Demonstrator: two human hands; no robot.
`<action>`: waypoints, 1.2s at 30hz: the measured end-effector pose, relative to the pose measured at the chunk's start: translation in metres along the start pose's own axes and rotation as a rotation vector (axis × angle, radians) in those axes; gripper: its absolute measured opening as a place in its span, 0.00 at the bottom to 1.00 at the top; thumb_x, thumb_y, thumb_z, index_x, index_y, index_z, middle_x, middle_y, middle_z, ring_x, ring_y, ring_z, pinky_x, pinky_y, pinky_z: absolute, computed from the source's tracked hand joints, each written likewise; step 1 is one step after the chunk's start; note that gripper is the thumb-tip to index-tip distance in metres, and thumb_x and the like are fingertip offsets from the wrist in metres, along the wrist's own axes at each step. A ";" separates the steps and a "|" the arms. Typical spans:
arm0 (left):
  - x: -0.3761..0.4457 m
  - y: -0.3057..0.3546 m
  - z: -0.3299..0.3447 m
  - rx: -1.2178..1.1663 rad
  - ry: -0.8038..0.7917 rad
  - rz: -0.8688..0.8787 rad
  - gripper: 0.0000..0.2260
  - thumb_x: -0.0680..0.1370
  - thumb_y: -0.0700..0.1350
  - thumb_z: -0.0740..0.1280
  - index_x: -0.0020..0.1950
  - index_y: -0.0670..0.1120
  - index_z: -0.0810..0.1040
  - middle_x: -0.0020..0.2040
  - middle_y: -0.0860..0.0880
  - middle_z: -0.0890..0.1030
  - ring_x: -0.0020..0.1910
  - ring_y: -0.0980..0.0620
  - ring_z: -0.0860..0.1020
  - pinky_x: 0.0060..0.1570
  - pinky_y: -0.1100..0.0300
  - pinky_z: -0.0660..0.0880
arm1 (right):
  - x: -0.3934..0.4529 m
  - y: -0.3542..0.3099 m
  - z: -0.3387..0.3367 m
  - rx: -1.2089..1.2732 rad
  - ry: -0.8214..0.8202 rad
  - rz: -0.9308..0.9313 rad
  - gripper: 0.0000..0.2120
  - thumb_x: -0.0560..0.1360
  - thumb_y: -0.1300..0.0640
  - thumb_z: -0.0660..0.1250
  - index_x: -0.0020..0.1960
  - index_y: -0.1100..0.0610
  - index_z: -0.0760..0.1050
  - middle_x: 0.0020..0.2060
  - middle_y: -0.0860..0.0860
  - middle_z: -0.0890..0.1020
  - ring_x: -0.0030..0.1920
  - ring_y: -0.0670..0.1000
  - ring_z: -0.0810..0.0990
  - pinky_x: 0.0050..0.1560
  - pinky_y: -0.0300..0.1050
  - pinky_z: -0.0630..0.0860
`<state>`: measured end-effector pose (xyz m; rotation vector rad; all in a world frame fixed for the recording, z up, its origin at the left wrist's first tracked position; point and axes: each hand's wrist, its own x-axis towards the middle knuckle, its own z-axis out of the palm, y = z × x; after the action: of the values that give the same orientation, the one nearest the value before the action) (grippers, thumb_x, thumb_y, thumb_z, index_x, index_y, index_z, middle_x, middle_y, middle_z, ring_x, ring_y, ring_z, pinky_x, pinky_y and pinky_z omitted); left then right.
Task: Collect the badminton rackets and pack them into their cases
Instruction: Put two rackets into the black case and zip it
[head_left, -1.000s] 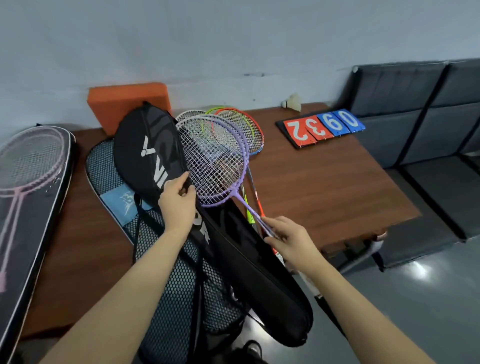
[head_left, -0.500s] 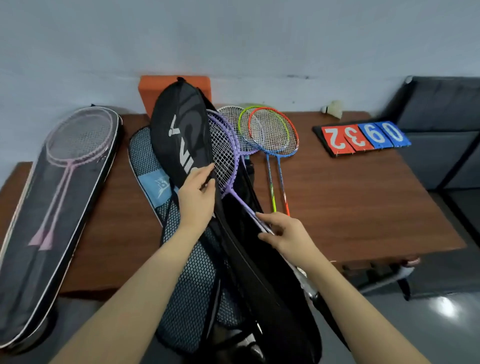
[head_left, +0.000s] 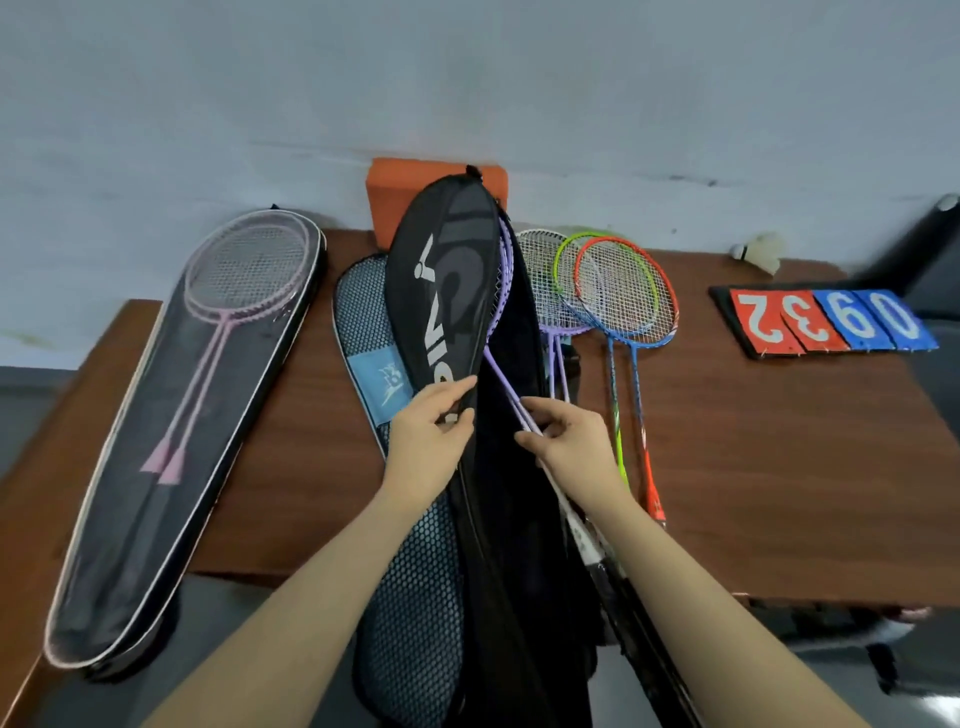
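Purple thin-framed badminton racket (head_left: 500, 332) sits half inside the black fabric case (head_left: 447, 291), head pointing away, as my right hand (head_left: 569, 441) pinches its shaft and my left hand (head_left: 431, 436) grips the flap open on the brown wooden surface (head_left: 779, 467).

Brown wooden bench (head_left: 779, 493) carries: pink-racket case (head_left: 156, 441) at 9 o'clock; mesh case (head_left: 363, 312) and black case (head_left: 447, 270) centrally; loose rackets (head_left: 618, 291), scoreboard (head_left: 826, 322) and shuttlecock (head_left: 758, 252) toward 2 o'clock; orange block (head_left: 395, 182) at 12 o'clock.
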<state>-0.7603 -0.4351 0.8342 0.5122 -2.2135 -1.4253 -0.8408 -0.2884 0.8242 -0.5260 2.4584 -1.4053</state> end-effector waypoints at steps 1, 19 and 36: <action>0.004 -0.005 -0.006 0.008 -0.002 -0.018 0.16 0.73 0.32 0.67 0.59 0.46 0.79 0.48 0.54 0.79 0.44 0.68 0.75 0.48 0.79 0.67 | 0.006 -0.003 0.007 0.000 -0.014 -0.004 0.18 0.68 0.64 0.74 0.58 0.57 0.79 0.34 0.38 0.76 0.29 0.34 0.74 0.33 0.24 0.68; 0.059 -0.083 -0.040 -0.019 -0.032 -0.131 0.15 0.73 0.34 0.68 0.57 0.45 0.80 0.45 0.55 0.78 0.40 0.66 0.77 0.46 0.78 0.69 | 0.072 -0.002 0.090 -0.146 -0.242 0.093 0.16 0.69 0.69 0.69 0.56 0.59 0.79 0.45 0.54 0.83 0.45 0.52 0.80 0.40 0.28 0.71; -0.080 -0.053 0.009 0.536 -0.343 -0.053 0.28 0.75 0.58 0.65 0.69 0.43 0.67 0.58 0.45 0.70 0.60 0.45 0.68 0.61 0.53 0.67 | -0.078 0.070 -0.023 -0.352 -0.142 0.055 0.18 0.71 0.58 0.72 0.60 0.54 0.77 0.51 0.50 0.77 0.54 0.53 0.75 0.59 0.50 0.71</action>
<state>-0.6956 -0.4065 0.7683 0.5285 -2.8971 -0.9845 -0.7927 -0.2043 0.7782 -0.6019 2.5893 -0.8831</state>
